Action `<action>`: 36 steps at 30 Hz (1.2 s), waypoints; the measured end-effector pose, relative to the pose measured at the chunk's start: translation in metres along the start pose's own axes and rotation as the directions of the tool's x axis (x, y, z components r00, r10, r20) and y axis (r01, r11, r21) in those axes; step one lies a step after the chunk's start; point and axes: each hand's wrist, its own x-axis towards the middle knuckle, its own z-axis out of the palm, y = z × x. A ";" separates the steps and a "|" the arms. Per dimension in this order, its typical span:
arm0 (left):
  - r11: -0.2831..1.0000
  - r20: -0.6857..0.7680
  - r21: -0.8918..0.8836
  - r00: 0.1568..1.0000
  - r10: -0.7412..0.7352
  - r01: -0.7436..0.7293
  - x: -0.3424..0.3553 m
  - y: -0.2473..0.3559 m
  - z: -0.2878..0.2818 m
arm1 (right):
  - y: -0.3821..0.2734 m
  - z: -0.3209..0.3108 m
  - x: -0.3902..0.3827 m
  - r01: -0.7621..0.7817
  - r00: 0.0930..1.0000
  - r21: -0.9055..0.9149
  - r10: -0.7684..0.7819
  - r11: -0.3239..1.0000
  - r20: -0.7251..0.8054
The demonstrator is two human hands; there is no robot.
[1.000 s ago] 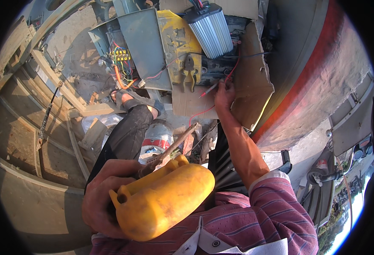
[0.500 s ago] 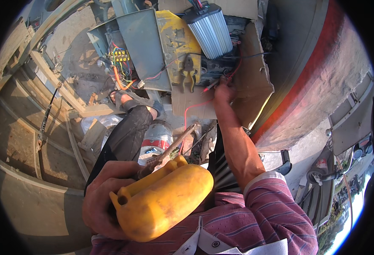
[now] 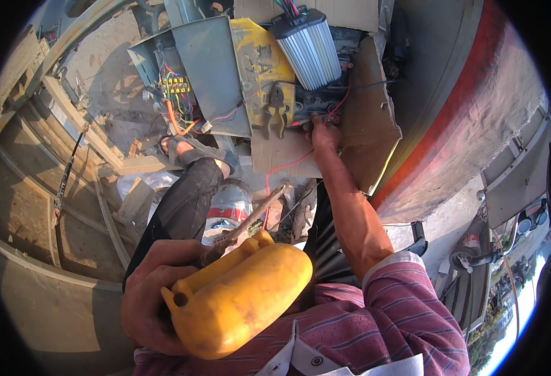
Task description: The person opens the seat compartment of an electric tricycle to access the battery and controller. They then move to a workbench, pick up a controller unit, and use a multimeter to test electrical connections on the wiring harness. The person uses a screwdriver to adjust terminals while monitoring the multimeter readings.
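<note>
Since the earlier frame: right hand (image 3: 323,133) shifted slightly left and down along the cardboard sheet (image 3: 363,125), now at the dark wiring block (image 3: 316,103) below the ribbed silver controller (image 3: 306,47). Left hand (image 3: 156,294) unchanged, closed around the handle end of a yellow plastic jug (image 3: 241,304), held close to the chest, mouth toward the lower left.

Right hand fingers bent onto the block, apparently pinching a red wire (image 3: 288,166); exact grip not resolvable at this distance. Pliers (image 3: 277,111) lying just left of the hand, on the yellow panel (image 3: 256,59). Open junction with coloured wires (image 3: 176,94) further left.

Risks noted:
- Bare fingers among exposed terminals: shock or short if live.
- Pliers unsecured on a sloped panel: slide onto the sandalled foot (image 3: 197,153) below.
- Jug held one-handed above the wiring: spill if tilted further.
- Loose red wire trailing down: snag, pulled connection.
</note>
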 end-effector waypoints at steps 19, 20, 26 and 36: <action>0.993 -0.380 0.104 0.925 -0.003 0.046 0.006 0.017 0.017 | -0.013 -0.050 0.045 0.247 0.955 -0.477 -0.295 0.844 -0.026; 0.990 -0.392 0.133 0.920 0.009 0.047 0.007 0.017 0.018 | -0.012 -0.051 0.044 0.289 0.944 -0.436 -0.329 0.852 -0.016; 0.975 -0.376 -0.024 0.902 -0.212 0.219 0.009 0.029 0.017 | -0.008 -0.042 0.022 0.309 0.856 -0.555 -0.481 0.772 -0.192; 0.991 -0.378 0.101 0.925 -0.040 0.084 0.007 0.019 0.017 | -0.017 -0.033 0.027 0.128 0.864 -0.558 -0.368 0.820 -0.343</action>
